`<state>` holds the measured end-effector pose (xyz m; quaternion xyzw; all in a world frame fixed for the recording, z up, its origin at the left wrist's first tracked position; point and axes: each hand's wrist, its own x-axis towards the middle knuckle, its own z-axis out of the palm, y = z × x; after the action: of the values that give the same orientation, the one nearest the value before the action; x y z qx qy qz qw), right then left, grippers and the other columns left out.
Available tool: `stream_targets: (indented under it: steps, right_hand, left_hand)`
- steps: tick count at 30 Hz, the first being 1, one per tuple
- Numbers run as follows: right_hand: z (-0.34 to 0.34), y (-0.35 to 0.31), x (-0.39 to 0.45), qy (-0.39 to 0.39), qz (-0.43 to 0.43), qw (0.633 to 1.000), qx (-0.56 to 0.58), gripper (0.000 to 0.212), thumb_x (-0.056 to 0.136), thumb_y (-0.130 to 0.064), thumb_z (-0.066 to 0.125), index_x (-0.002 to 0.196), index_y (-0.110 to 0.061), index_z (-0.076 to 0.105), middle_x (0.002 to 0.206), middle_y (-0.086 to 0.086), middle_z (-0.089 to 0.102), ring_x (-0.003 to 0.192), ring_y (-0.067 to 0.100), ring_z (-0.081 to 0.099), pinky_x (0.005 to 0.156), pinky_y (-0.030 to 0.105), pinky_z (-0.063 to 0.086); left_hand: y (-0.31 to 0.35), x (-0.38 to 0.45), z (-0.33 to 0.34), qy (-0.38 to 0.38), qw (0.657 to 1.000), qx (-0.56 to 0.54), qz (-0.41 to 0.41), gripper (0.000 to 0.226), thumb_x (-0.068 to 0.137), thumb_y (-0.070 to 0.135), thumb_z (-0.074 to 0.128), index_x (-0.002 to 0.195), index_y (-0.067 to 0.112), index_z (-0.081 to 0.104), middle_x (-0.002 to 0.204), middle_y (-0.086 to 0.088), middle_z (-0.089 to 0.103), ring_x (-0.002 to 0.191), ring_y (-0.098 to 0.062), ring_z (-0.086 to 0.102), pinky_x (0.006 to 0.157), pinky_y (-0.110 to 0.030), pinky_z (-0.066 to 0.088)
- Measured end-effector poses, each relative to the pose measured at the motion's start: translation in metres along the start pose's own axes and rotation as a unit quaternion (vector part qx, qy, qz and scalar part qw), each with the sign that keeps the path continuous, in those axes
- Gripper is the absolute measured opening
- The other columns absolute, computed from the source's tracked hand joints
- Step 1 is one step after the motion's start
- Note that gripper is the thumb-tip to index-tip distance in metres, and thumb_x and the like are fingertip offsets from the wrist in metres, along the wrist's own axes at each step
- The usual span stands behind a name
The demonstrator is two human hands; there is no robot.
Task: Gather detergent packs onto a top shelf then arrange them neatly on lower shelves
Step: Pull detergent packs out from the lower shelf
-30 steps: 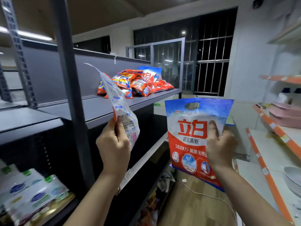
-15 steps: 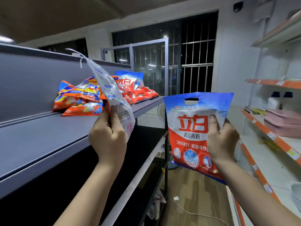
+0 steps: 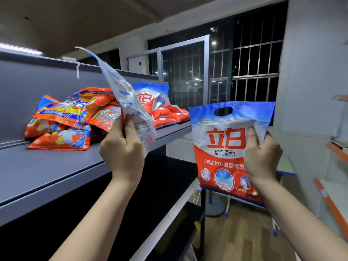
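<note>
My left hand (image 3: 122, 147) grips a detergent pack (image 3: 124, 98) seen edge-on, its white-and-blue back facing me, held up over the front of the grey top shelf (image 3: 52, 170). My right hand (image 3: 261, 157) grips a red, white and blue detergent pack (image 3: 224, 144) by its right side, front facing me, out in the aisle to the right of the shelf. A pile of several orange and red packs (image 3: 75, 113) lies on the top shelf behind my left hand, with more red packs (image 3: 169, 113) toward the shelf's far end.
A lower shelf edge (image 3: 169, 213) runs below the top shelf, dark underneath. White shelving with orange strips (image 3: 331, 200) stands on the right. A barred window and metal frame (image 3: 207, 72) close the far end. Wooden floor (image 3: 241, 238) shows below.
The view has risen and come closer to the top shelf and its pile. Both hands still hold their packs, now raised to shelf height; the lower-left shelf goods have left view.
</note>
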<state>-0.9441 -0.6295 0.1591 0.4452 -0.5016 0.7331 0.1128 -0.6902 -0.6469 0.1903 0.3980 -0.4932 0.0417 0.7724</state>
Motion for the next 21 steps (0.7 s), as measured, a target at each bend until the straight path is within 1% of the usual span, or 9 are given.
stream_targets:
  steps: [2,4,7,8,11,14,16,19,21]
  right_hand:
    - [0.015,0.027,0.033,-0.005,-0.004,1.000,0.003,0.030,0.098,-0.030,0.049,0.074,-0.014,0.056,0.066,-0.008,0.057,0.059,0.003,0.056,0.055,0.018,0.041]
    - [0.029,0.053,0.063,-0.006,-0.011,1.000,0.011,0.032,0.098,-0.029,0.050,0.070,-0.013,0.054,0.061,-0.011,0.054,0.054,-0.001,0.054,0.050,0.009,0.037]
    - [0.046,0.087,0.105,-0.021,-0.007,0.999,0.042,0.031,0.098,-0.029,0.050,0.072,-0.014,0.056,0.062,-0.016,0.055,0.057,-0.008,0.057,0.049,0.003,0.037]
    - [0.051,0.100,0.117,-0.031,-0.005,0.998,0.046,0.031,0.098,-0.031,0.049,0.074,-0.013,0.057,0.063,-0.014,0.057,0.059,-0.003,0.059,0.052,0.005,0.040]
    - [0.061,0.134,0.146,-0.051,0.002,0.998,0.041,0.034,0.098,-0.034,0.048,0.079,-0.007,0.059,0.072,0.002,0.063,0.069,0.021,0.063,0.064,0.032,0.050]
    - [0.071,0.165,0.169,-0.058,0.012,0.997,0.045,0.037,0.098,-0.036,0.048,0.079,-0.006,0.060,0.073,0.005,0.064,0.070,0.026,0.063,0.067,0.037,0.051]
    - [0.078,0.184,0.182,-0.059,0.019,0.997,0.054,0.036,0.097,-0.037,0.049,0.079,-0.008,0.060,0.070,0.001,0.064,0.068,0.023,0.063,0.065,0.035,0.050]
    - [0.096,0.206,0.200,-0.062,0.036,0.995,0.072,0.034,0.097,-0.038,0.049,0.079,-0.012,0.060,0.068,-0.011,0.062,0.066,0.009,0.062,0.056,0.022,0.044]
    - [0.111,0.217,0.212,-0.068,0.047,0.993,0.088,0.032,0.096,-0.040,0.050,0.076,-0.017,0.060,0.069,-0.011,0.063,0.065,0.004,0.063,0.054,0.019,0.043]
  left_hand:
    - [-0.003,0.003,0.040,0.015,1.000,-0.001,-0.011,0.032,0.093,0.032,0.045,0.090,0.011,0.069,0.075,-0.003,0.067,0.069,-0.018,0.052,0.061,-0.026,0.030]
    - [-0.007,0.007,0.078,0.027,0.999,0.018,-0.002,0.031,0.094,0.031,0.046,0.082,0.010,0.066,0.067,-0.001,0.060,0.064,-0.017,0.047,0.059,-0.027,0.027]
    - [-0.017,0.016,0.126,0.044,0.996,0.066,0.037,0.031,0.096,0.028,0.046,0.081,0.007,0.064,0.068,-0.012,0.061,0.062,-0.024,0.044,0.058,-0.031,0.022]
    - [-0.020,0.020,0.141,0.047,0.994,0.086,0.049,0.032,0.096,0.029,0.045,0.083,0.007,0.064,0.070,-0.016,0.063,0.063,-0.028,0.046,0.058,-0.030,0.020]
    - [-0.031,0.038,0.181,0.048,0.985,0.153,0.065,0.038,0.098,0.034,0.041,0.083,0.006,0.062,0.078,-0.023,0.064,0.069,-0.037,0.049,0.059,-0.032,0.016]
    - [-0.042,0.067,0.218,0.053,0.970,0.222,0.085,0.040,0.100,0.036,0.038,0.087,0.005,0.061,0.089,-0.028,0.064,0.082,-0.045,0.052,0.060,-0.034,0.016]
    - [-0.050,0.086,0.241,0.065,0.959,0.252,0.111,0.041,0.100,0.037,0.036,0.091,0.006,0.060,0.093,-0.027,0.064,0.085,-0.045,0.052,0.060,-0.033,0.015]
    - [-0.064,0.114,0.270,0.092,0.936,0.299,0.161,0.041,0.100,0.039,0.033,0.096,0.009,0.060,0.095,-0.027,0.064,0.087,-0.047,0.052,0.061,-0.033,0.016]
    - [-0.078,0.132,0.286,0.093,0.913,0.340,0.205,0.042,0.099,0.039,0.029,0.097,0.009,0.059,0.093,-0.028,0.063,0.084,-0.049,0.053,0.061,-0.037,0.018]
